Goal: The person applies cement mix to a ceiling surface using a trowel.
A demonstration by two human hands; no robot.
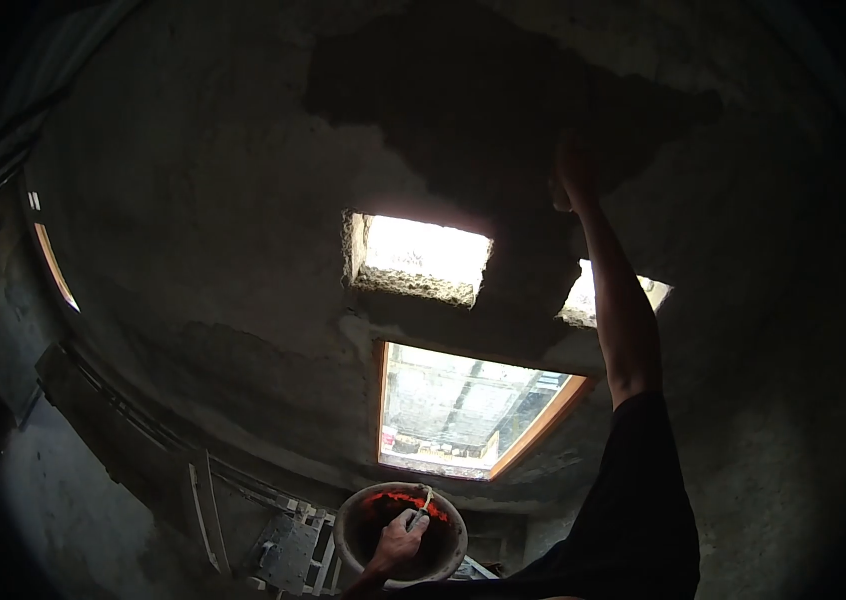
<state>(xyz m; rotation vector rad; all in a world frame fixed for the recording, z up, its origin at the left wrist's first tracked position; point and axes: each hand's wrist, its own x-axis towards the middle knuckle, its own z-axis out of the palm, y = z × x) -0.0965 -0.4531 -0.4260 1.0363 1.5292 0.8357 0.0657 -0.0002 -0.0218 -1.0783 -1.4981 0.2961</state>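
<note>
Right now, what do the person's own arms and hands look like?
The right arm wears a loose, plain dark sleeve ending near the elbow. The left hand has no glove; its sleeve cannot be made out. The right hand is too dim for detail.

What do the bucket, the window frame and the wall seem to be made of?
Bucket: probably plastic or rubber, dull grey rim, orange-red showing inside. Window frame: likely wood, perhaps varnished, from its warm orange-brown colour. Wall: apparently cement render, matte grey; the darker patch may be damp.
</note>
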